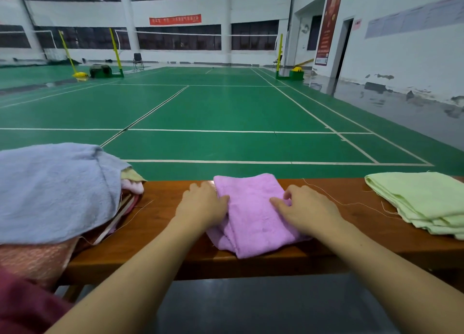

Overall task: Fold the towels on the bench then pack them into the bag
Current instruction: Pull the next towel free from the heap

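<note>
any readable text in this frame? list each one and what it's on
None can be read.
Red banner on the far wall: pale characters, too blurred.
Tall red poster on the right wall: too small.
Pale sheets on the right wall: blurred.
Small sign by the doorway: unreadable.
Towels and bench: no labels show.

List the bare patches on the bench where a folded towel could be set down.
Bare wood on the bench between the blue-topped towel heap and the purple towel; another strip between that and the green towel, crossed by loose threads. The far left is crowded.
</note>
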Action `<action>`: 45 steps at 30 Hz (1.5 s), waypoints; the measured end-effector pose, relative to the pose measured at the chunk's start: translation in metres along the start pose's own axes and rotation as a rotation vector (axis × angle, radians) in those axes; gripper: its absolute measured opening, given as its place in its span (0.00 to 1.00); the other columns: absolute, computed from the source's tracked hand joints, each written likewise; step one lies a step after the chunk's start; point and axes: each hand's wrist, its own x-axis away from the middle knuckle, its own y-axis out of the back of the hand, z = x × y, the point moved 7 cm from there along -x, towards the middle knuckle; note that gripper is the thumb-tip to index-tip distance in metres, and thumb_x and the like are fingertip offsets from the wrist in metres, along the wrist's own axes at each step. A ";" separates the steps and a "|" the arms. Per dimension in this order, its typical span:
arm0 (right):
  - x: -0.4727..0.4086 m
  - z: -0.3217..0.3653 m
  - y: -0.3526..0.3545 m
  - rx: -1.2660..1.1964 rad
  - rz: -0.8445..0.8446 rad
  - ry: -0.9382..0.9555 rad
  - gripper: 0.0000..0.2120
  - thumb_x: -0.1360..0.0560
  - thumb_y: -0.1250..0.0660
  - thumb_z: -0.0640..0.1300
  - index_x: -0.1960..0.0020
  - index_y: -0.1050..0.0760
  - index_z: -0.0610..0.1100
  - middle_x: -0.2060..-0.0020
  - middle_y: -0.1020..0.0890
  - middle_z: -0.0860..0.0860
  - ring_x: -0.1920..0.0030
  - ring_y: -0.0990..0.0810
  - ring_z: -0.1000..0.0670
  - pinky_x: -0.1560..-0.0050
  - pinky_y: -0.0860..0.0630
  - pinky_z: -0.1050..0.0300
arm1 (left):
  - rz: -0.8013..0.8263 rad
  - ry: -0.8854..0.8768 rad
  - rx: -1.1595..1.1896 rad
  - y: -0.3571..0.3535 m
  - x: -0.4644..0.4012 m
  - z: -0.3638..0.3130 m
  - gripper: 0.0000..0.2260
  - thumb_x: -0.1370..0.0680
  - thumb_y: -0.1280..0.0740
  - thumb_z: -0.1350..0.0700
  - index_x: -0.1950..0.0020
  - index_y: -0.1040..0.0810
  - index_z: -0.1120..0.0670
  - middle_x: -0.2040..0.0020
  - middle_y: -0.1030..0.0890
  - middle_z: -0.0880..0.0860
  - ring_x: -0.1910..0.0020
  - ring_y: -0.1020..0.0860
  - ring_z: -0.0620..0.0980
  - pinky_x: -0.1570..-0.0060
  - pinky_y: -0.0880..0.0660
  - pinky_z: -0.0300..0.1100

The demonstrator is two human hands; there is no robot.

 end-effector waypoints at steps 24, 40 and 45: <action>-0.013 -0.077 0.050 -0.602 -0.431 -0.073 0.20 0.21 0.31 0.56 0.34 0.25 0.48 0.40 0.19 0.50 0.47 0.22 0.49 0.48 0.25 0.53 | -0.046 -0.183 1.013 -0.020 -0.009 -0.134 0.11 0.23 0.28 0.53 0.44 0.17 0.55 0.50 0.15 0.52 0.50 0.17 0.51 0.45 0.20 0.53; 0.004 -0.345 0.120 -0.088 -0.253 -0.444 0.25 0.23 0.30 0.60 0.31 0.25 0.47 0.37 0.19 0.46 0.41 0.21 0.42 0.45 0.27 0.51 | 0.361 -0.339 0.782 -0.119 0.003 -0.415 0.18 0.20 0.32 0.53 0.33 0.25 0.61 0.37 0.20 0.60 0.40 0.22 0.58 0.39 0.24 0.49; -0.006 -0.335 0.102 -0.043 -0.387 -0.317 0.21 0.16 0.46 0.57 0.28 0.28 0.48 0.29 0.26 0.45 0.31 0.27 0.43 0.32 0.30 0.45 | -0.055 -0.617 0.305 -0.114 0.017 -0.428 0.31 0.15 0.43 0.49 0.17 0.53 0.54 0.17 0.53 0.57 0.19 0.53 0.59 0.21 0.51 0.54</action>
